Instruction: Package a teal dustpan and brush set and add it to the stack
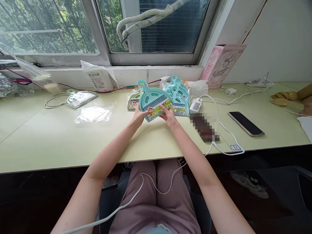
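Observation:
A small teal dustpan and brush set [155,100] with a yellow label is held up over the table between both hands. My left hand [140,117] grips its lower left edge, fingers closed around it. At the lower right, my right hand [169,117] pinches the label side with the thumb in front. Behind it lie more teal dustpan sets [182,99] in clear wrapping, stacked on the table. A greener wrapped set [133,99] shows partly behind the held one. The fingers behind the dustpan are hidden.
On the pale table [57,144] lie a clear plastic bag [94,114] and another wrapped item [81,98]. A phone [246,123], a blurred-out device [203,127], a white charger [195,105] and cables are at right. A pink box [222,65] stands by the wall.

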Available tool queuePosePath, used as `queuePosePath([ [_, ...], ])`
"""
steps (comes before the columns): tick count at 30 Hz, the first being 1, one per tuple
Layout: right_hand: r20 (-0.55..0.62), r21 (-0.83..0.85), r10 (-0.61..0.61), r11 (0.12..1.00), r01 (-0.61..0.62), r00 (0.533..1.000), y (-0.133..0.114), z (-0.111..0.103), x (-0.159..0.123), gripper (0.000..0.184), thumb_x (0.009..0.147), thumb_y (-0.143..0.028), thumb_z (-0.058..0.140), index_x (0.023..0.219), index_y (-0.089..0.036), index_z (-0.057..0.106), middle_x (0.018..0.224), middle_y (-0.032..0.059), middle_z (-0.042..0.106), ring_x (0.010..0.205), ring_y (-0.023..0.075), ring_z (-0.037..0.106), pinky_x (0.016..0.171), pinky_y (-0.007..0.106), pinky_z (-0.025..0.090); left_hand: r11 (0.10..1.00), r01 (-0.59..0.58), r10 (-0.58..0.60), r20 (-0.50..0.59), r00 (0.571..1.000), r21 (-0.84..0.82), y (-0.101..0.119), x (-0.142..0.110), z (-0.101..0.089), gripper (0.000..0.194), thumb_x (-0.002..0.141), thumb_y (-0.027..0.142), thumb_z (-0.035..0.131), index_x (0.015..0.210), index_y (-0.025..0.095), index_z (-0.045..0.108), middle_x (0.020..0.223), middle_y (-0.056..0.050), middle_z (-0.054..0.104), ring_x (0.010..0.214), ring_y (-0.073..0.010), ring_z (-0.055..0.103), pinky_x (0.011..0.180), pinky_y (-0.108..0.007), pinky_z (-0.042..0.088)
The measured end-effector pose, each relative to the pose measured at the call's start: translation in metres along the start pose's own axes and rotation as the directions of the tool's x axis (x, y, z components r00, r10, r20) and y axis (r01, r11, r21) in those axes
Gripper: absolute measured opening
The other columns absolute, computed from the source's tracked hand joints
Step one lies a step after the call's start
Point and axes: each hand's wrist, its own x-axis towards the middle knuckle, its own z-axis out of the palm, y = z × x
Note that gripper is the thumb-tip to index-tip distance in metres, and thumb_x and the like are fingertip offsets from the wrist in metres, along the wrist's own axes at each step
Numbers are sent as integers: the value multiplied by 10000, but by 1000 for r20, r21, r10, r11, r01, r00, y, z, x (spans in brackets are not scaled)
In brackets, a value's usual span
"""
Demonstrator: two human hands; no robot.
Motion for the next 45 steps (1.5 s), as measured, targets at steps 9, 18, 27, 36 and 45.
queuePosePath([
  [9, -27, -47, -34, 998, 33, 999, -2, -2, 0, 207, 710, -153, 797, 863, -182, 660, 863, 8, 758, 819, 167, 730, 784, 293, 630, 995, 79, -81, -18, 997, -62, -2, -2, 5, 800, 450, 161, 896, 1160, 200, 530, 1123, -65, 680, 1139, -303, 629, 1022, -497, 494],
  [18, -41, -33, -98, 995, 97, 994, 1, 0, -1, 231, 657, -146, 820, 840, -154, 679, 827, 11, 752, 798, 170, 725, 728, 285, 630, 994, 99, -95, 75, 993, -53, -3, -3, -2, 805, 484, 244, 932, 1188, 195, 544, 1162, -92, 681, 1142, -306, 637, 1030, -516, 486],
  [27, -107, -29, -142, 990, 140, 984, -3, -9, 3, 255, 630, -149, 827, 832, -169, 674, 819, 0, 740, 744, 158, 709, 620, 244, 624, 902, 26, 122, -312, 942, 432, 23, 27, -72, 559, 781, 439, 727, 1238, 179, 537, 1315, -175, 591, 1289, -323, 531, 1077, -507, 420],
  [36, -135, -32, -106, 994, 102, 985, -1, -9, 1, 236, 634, -136, 806, 827, -171, 674, 848, 18, 746, 789, 179, 719, 676, 286, 645, 84, 525, 151, -532, 833, 847, 46, 17, -156, 378, 805, 102, 499, 1150, 86, 653, 1254, -289, 602, 1271, -440, 499, 1003, -625, 378],
  [45, -210, 78, -90, 991, 108, 974, -6, -7, 2, 240, 633, -124, 789, 831, -178, 666, 840, 20, 749, 808, 193, 734, 733, 319, 655, 293, -1, 543, -165, 823, 956, 64, 14, -105, 425, 971, 237, 301, 1212, 216, 650, 1200, -137, 657, 1226, -305, 528, 1083, -468, 363],
])
